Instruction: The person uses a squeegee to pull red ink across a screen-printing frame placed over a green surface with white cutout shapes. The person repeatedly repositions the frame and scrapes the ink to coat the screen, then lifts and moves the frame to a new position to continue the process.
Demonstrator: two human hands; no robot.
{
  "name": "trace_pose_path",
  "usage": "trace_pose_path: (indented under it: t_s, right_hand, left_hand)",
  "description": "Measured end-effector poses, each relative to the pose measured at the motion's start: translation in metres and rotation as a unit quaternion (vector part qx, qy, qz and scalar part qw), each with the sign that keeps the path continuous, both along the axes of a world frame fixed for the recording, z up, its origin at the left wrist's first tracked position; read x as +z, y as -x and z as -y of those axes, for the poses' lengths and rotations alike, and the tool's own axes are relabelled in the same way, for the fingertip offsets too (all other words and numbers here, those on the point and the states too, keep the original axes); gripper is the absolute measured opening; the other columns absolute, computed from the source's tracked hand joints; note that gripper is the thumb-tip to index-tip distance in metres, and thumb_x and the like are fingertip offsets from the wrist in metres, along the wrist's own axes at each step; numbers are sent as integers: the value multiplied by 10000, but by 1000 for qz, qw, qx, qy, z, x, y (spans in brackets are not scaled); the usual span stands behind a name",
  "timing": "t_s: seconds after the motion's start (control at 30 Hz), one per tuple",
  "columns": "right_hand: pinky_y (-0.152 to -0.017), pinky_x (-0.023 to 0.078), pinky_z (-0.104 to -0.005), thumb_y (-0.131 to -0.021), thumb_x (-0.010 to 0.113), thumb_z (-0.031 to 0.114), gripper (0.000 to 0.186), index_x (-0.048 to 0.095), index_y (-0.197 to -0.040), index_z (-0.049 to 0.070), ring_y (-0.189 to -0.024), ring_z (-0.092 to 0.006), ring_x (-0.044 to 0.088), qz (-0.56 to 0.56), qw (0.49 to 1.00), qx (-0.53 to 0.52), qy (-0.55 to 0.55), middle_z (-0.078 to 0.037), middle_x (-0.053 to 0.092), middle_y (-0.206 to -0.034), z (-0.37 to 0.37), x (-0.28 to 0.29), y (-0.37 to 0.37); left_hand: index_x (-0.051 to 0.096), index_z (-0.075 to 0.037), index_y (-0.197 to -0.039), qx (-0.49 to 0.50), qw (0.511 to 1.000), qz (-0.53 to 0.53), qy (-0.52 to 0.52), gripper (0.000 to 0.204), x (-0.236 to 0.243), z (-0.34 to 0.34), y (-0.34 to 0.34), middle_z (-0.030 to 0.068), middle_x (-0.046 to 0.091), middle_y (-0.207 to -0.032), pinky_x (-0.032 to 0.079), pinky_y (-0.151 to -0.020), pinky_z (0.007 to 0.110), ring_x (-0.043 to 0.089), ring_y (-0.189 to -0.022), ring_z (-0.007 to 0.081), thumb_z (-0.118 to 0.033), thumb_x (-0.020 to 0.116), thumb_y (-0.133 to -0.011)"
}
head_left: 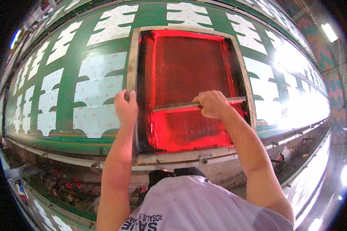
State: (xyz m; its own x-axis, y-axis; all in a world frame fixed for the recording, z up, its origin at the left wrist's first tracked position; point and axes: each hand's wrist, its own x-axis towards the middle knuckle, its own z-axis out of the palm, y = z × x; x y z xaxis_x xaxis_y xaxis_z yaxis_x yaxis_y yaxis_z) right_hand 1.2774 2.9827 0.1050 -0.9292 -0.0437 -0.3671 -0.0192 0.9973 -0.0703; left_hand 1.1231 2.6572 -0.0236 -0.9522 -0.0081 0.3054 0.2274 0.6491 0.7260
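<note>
Green tabletop (152,14): long, running from left to right; its surface bends with the lens, and glare whitens its right part.
Pale rail (65,159): runs along the tabletop's near edge.
Wooden frame (133,61): lies flat on the tabletop, about midway along the near edge, its near bar close to that edge.
Red mesh (191,61): fills the frame inside a black border; darker toward the far bar, brighter toward the near one.
White shirt (196,202): worn by the person, who stands at the tabletop's near edge.
White cut pieces (100,86): laid in rows on the tabletop on both sides of the frame and beyond its far bar, with curved notches; those at left show small faint prints.
Bright red ink (160,143): wet-looking, thickest along the mesh's left side and near end.
Long bar (173,106): lies across the mesh, nearer its near end, slightly slanted, right tip farther from the near edge.
Right hand (213,104): closed around the bar, right of its middle.
Left hand (125,106): at the frame's left bar, fingers partly bent; whether it grips cannot be told.
Metal bracket (202,160): on the frame's near bar.
</note>
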Motion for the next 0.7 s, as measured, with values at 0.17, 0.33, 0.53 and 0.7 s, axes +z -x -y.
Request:
trace_pose_path:
  t_s: [0.17,0.33,0.53,0.7]
  right_hand:
    - [-1031,622,-511,-894,730,187,395,835,-1267,267,-1216,-344,765,8,999,-32,30,-105,794,-1244,46,0,-90]
    - [-1034,598,-512,-885,778,229,356,817,-1237,200,-1194,-350,736,-66,996,-36,37,-101,756,-1204,75,-11,-153]
    - [-1085,546,-524,-865,861,470,564,761,-1268,87,-1198,-378,659,-177,980,15,86,-153,703,-1217,82,-29,-196]
    - [-1196,478,-557,-923,797,629,734,719,-1361,45,-1369,-429,620,-195,968,52,151,-209,694,-1413,59,-36,-219]
  left_hand:
    - [714,-3,-1326,-3,1000,-8,25,521,1,0,-4,215,714,-1279,538,-1060,551,668,-1220,434,-408,795,-1009]
    - [727,2,-1309,20,995,25,92,588,18,-6,-13,213,728,-1283,556,-1059,553,688,-1224,437,-477,823,-983]
    - [719,20,-1260,41,981,90,169,597,32,-12,-20,256,721,-1267,564,-1039,593,695,-1206,477,-516,780,-1005]
    - [720,29,-1253,64,965,74,242,635,31,-21,-18,288,725,-1301,570,-1023,619,704,-1211,511,-572,691,-1051]
